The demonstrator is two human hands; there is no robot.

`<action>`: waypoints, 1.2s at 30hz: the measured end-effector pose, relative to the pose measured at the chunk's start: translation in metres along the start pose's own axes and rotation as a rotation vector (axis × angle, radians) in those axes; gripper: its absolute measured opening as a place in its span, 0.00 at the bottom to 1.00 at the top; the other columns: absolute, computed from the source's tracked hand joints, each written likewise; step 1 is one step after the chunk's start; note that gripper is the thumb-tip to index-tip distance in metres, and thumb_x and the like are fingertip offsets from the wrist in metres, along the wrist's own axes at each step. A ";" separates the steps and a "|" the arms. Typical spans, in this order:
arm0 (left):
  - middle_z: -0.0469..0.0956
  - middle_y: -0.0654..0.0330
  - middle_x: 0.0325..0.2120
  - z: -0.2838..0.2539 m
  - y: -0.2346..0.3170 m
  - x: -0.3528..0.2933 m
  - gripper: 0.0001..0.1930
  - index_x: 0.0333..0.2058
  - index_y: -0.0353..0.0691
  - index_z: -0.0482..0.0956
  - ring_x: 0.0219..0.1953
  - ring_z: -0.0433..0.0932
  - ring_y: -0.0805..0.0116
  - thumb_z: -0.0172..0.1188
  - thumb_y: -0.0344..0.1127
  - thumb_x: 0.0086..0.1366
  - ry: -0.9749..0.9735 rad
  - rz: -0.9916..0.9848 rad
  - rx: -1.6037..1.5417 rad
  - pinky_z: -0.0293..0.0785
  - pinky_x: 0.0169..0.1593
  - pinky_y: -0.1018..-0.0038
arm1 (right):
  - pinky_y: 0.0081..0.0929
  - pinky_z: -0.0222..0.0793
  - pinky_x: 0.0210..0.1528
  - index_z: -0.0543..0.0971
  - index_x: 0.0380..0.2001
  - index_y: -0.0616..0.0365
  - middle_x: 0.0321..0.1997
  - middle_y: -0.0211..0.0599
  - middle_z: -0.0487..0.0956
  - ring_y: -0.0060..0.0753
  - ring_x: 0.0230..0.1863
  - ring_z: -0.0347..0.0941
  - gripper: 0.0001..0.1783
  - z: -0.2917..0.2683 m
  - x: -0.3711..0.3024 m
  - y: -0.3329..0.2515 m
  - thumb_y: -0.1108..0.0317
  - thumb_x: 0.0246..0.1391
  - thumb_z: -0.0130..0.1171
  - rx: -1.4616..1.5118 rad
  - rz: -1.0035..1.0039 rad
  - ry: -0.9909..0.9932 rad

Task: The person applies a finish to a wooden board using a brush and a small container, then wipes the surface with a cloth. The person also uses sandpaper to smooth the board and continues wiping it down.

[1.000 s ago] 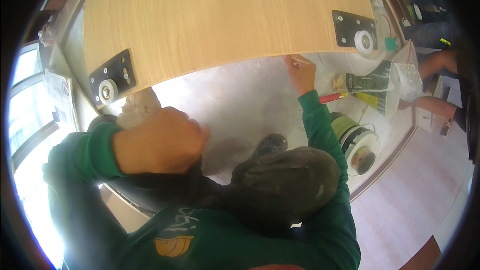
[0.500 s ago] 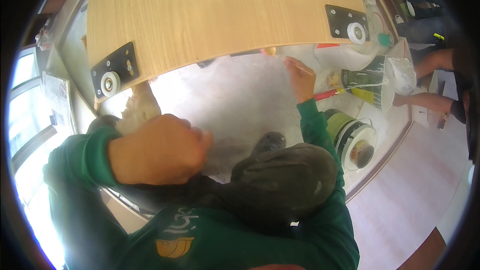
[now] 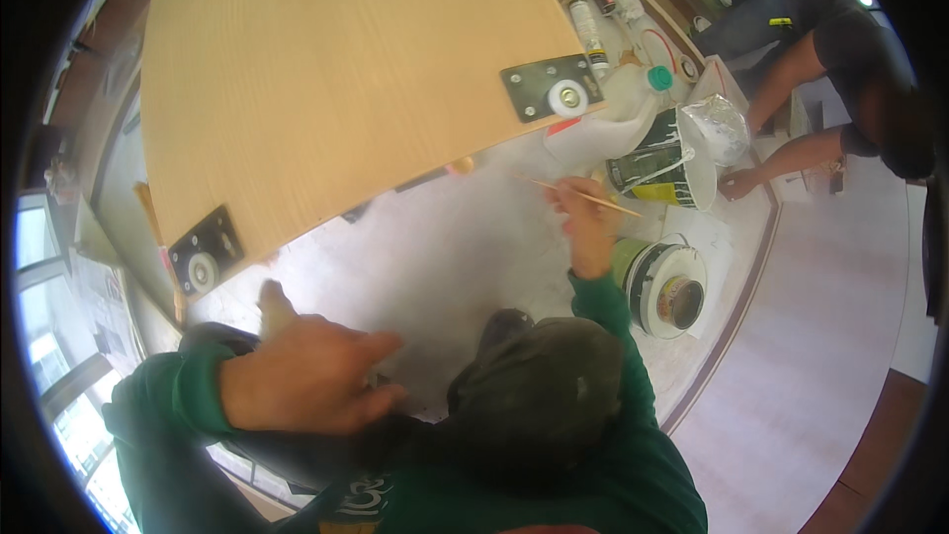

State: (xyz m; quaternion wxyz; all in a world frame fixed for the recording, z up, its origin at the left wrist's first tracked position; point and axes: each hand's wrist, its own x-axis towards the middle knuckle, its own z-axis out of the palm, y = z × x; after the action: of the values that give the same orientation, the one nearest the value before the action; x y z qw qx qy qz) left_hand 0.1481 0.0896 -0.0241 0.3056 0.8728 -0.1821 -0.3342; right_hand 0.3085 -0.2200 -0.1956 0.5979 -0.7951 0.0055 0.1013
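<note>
A thin wooden stick (image 3: 618,207) is pinched in the fingers of my right hand (image 3: 588,237), above the pale floor. Its far end is blurred, so I cannot tell whether it has a tip. Over my bent left leg, my left hand (image 3: 301,376) has its fingers apart, and nothing shows in it. Ahead stands a light wood-grain panel (image 3: 346,69). A black plate with a white roller (image 3: 567,98) is screwed to its near right corner, and another white roller (image 3: 203,272) to its near left corner.
Right of my right hand stand a green-and-white bucket (image 3: 643,282) with a can (image 3: 681,303) on top and a paint-splashed bucket (image 3: 700,173). A white jug (image 3: 618,119) with a green cap is beside the panel. Another person's hand (image 3: 736,183) is near the splashed bucket.
The view has shifted, so the panel sits further left and tilted. My left hand has gone from curled to fingers apart. The stick in my right hand points differently, its back end now to the right.
</note>
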 end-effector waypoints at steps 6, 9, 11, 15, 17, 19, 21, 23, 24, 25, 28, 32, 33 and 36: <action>0.79 0.62 0.18 -0.008 0.001 0.019 0.33 0.61 0.31 0.72 0.21 0.79 0.75 0.72 0.40 0.63 0.082 -0.319 -0.790 0.72 0.29 0.72 | 0.29 0.77 0.42 0.82 0.46 0.70 0.41 0.49 0.86 0.36 0.41 0.82 0.13 -0.039 -0.025 -0.097 0.72 0.64 0.57 0.404 -0.404 0.082; 0.81 0.60 0.23 -0.012 -0.007 0.034 0.44 0.71 0.27 0.55 0.26 0.80 0.77 0.71 0.33 0.64 0.121 -0.349 -0.763 0.75 0.32 0.79 | 0.28 0.76 0.42 0.82 0.48 0.71 0.42 0.50 0.86 0.33 0.41 0.81 0.14 -0.036 -0.029 -0.115 0.73 0.64 0.58 0.213 -0.533 0.123; 0.82 0.57 0.27 -0.009 -0.009 0.036 0.46 0.72 0.27 0.52 0.24 0.81 0.73 0.71 0.35 0.64 0.184 -0.358 -0.806 0.76 0.29 0.78 | 0.29 0.75 0.45 0.82 0.49 0.72 0.42 0.50 0.86 0.34 0.42 0.81 0.15 -0.031 -0.030 -0.117 0.73 0.64 0.57 0.109 -0.543 0.144; 0.80 0.56 0.28 -0.011 -0.005 0.036 0.51 0.75 0.32 0.44 0.26 0.81 0.71 0.69 0.29 0.63 0.283 -0.369 -0.814 0.76 0.31 0.77 | 0.31 0.75 0.51 0.82 0.50 0.74 0.42 0.51 0.86 0.37 0.45 0.82 0.16 -0.024 -0.031 -0.116 0.73 0.64 0.55 0.046 -0.499 0.152; 0.79 0.55 0.28 -0.009 -0.007 0.035 0.52 0.76 0.33 0.42 0.27 0.81 0.71 0.69 0.27 0.62 0.317 -0.360 -0.817 0.76 0.32 0.77 | 0.31 0.75 0.52 0.82 0.50 0.73 0.43 0.51 0.86 0.37 0.46 0.82 0.16 -0.023 -0.031 -0.116 0.74 0.65 0.55 0.052 -0.487 0.148; 0.79 0.55 0.28 -0.007 -0.009 0.035 0.53 0.76 0.34 0.41 0.27 0.81 0.70 0.69 0.27 0.61 0.329 -0.354 -0.818 0.76 0.32 0.77 | 0.30 0.75 0.53 0.82 0.50 0.73 0.43 0.51 0.86 0.37 0.47 0.82 0.15 -0.021 -0.031 -0.117 0.74 0.65 0.55 0.060 -0.466 0.149; 0.79 0.55 0.28 -0.007 -0.009 0.036 0.53 0.77 0.34 0.41 0.27 0.81 0.70 0.69 0.27 0.61 0.322 -0.356 -0.812 0.76 0.33 0.76 | 0.20 0.69 0.35 0.83 0.50 0.69 0.43 0.46 0.87 0.23 0.36 0.77 0.14 -0.022 -0.028 -0.113 0.73 0.65 0.58 0.062 -0.512 0.137; 0.79 0.55 0.28 -0.006 -0.009 0.035 0.53 0.77 0.34 0.41 0.27 0.81 0.69 0.69 0.28 0.61 0.335 -0.350 -0.790 0.76 0.33 0.75 | 0.15 0.66 0.27 0.84 0.49 0.67 0.43 0.44 0.87 0.16 0.30 0.73 0.13 -0.021 -0.026 -0.111 0.72 0.65 0.60 0.068 -0.534 0.128; 0.79 0.55 0.27 -0.006 -0.009 0.035 0.53 0.77 0.34 0.41 0.27 0.81 0.69 0.69 0.29 0.61 0.341 -0.347 -0.779 0.77 0.34 0.74 | 0.15 0.66 0.27 0.84 0.49 0.67 0.43 0.43 0.87 0.16 0.29 0.72 0.13 -0.020 -0.026 -0.112 0.72 0.65 0.60 0.071 -0.533 0.129; 0.79 0.55 0.27 -0.007 -0.009 0.036 0.53 0.77 0.34 0.41 0.27 0.82 0.69 0.69 0.29 0.61 0.336 -0.349 -0.776 0.77 0.34 0.74 | 0.15 0.65 0.27 0.84 0.49 0.67 0.44 0.43 0.87 0.16 0.28 0.72 0.13 -0.020 -0.026 -0.111 0.72 0.65 0.60 0.063 -0.538 0.128; 0.79 0.54 0.27 -0.007 -0.009 0.036 0.53 0.77 0.34 0.41 0.27 0.82 0.68 0.69 0.30 0.61 0.325 -0.353 -0.764 0.77 0.34 0.74 | 0.14 0.65 0.26 0.83 0.49 0.67 0.44 0.43 0.87 0.16 0.28 0.72 0.13 -0.021 -0.025 -0.110 0.72 0.65 0.60 0.032 -0.565 0.113; 0.79 0.54 0.28 -0.008 -0.011 0.034 0.54 0.77 0.36 0.40 0.27 0.81 0.70 0.69 0.30 0.62 0.301 -0.364 -0.775 0.76 0.31 0.75 | 0.14 0.65 0.27 0.83 0.49 0.67 0.44 0.43 0.87 0.15 0.29 0.72 0.13 -0.020 -0.024 -0.109 0.73 0.65 0.60 0.025 -0.571 0.115; 0.80 0.54 0.28 -0.008 -0.011 0.033 0.54 0.77 0.37 0.39 0.26 0.81 0.70 0.69 0.30 0.62 0.290 -0.370 -0.788 0.76 0.31 0.75 | 0.14 0.65 0.27 0.83 0.49 0.68 0.44 0.43 0.87 0.15 0.29 0.72 0.13 -0.020 -0.024 -0.110 0.73 0.65 0.60 0.030 -0.549 0.130; 0.80 0.54 0.29 -0.015 -0.006 0.034 0.54 0.77 0.38 0.39 0.25 0.81 0.71 0.68 0.30 0.63 0.259 -0.402 -0.746 0.76 0.28 0.76 | 0.23 0.71 0.44 0.83 0.50 0.70 0.44 0.46 0.86 0.27 0.40 0.78 0.14 -0.019 -0.028 -0.115 0.74 0.65 0.58 0.041 -0.481 0.150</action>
State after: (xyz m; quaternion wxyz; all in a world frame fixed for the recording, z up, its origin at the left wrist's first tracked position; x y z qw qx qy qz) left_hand 0.1837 0.0824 -0.0357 0.5488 0.7557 0.1642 -0.3176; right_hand 0.2984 -0.2083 -0.0766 0.6188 -0.7665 -0.1374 -0.1033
